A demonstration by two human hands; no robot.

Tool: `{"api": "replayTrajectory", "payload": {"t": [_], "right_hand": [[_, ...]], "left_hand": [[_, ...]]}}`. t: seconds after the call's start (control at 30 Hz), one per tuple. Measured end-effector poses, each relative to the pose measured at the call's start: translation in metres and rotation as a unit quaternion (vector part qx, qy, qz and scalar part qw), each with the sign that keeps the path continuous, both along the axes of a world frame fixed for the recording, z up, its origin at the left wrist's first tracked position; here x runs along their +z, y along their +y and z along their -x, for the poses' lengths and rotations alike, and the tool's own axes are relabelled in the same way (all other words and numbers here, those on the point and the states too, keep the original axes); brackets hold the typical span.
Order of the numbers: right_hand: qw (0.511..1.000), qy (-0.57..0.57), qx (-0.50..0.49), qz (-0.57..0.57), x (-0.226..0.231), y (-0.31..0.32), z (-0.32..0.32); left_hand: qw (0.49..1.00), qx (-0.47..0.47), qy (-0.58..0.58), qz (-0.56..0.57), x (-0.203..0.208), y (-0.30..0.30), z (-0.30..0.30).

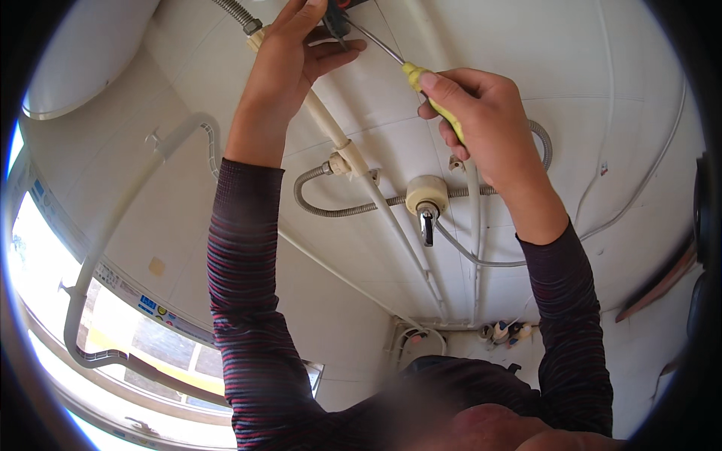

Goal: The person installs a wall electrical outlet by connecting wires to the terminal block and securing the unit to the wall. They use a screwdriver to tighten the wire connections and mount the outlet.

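Observation:
My right hand (485, 113) is closed around the yellow handle of a screwdriver (436, 98). The thin metal shaft slants up and left, its tip meeting a dark grey-green plastic part (336, 24) at the top of the view. Fingers and thumb of my left hand (289, 56) grip that part from its left side. A red ring shows on it, but the picture's upper edge cuts off the rest, so its kind is unclear. Just left of this hand, a ribbed metal hose (237, 13) ends in a cream pipe fitting (257, 37).
Cream pipes (391, 222) run down the tiled wall below my hands. A mixer tap (426, 203) sits between flexible metal hoses (331, 213). A white rounded tank (86, 52) hangs upper left, above a drain pipe (105, 233) by a bright window. Several bottles (504, 332) stand low down.

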State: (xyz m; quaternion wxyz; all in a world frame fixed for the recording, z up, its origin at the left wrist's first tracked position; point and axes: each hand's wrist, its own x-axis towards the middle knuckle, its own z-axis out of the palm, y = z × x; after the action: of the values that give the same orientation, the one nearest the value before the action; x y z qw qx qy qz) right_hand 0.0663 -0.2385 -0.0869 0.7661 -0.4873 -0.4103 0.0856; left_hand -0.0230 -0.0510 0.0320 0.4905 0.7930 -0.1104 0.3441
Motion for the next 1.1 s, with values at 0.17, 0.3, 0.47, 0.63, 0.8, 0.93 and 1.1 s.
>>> {"api": "replayTrajectory", "payload": {"t": [0.17,0.3,0.47,0.63,0.8,0.93,1.1], "right_hand": [[0.982,0.112,0.155,0.003,0.007,-0.008,-0.016],[0.988,0.04,0.146,0.043,0.015,-0.012,-0.014],[0.99,-0.073,0.0,0.12,-0.022,-0.025,-0.011],[0.967,-0.158,-0.201,-0.018,-0.017,0.003,-0.018],[0.931,-0.252,-0.255,-0.072,0.03,0.048,-0.025],[0.901,-0.3,-0.278,-0.145,0.057,0.07,-0.034],[0.873,-0.362,-0.309,-0.106,0.085,0.06,-0.042]], "left_hand": [[0.998,-0.021,0.041,0.041,0.006,-0.009,0.008],[0.999,0.002,0.02,0.038,0.001,0.002,-0.001],[0.995,0.021,-0.006,0.097,-0.005,-0.012,0.003],[0.98,-0.048,0.02,0.193,-0.012,-0.014,-0.003],[0.932,-0.11,0.011,0.344,-0.022,-0.016,-0.005],[0.922,-0.171,-0.027,0.347,-0.029,-0.012,-0.01],[0.95,-0.046,0.014,0.31,-0.034,-0.013,0.003]]}}
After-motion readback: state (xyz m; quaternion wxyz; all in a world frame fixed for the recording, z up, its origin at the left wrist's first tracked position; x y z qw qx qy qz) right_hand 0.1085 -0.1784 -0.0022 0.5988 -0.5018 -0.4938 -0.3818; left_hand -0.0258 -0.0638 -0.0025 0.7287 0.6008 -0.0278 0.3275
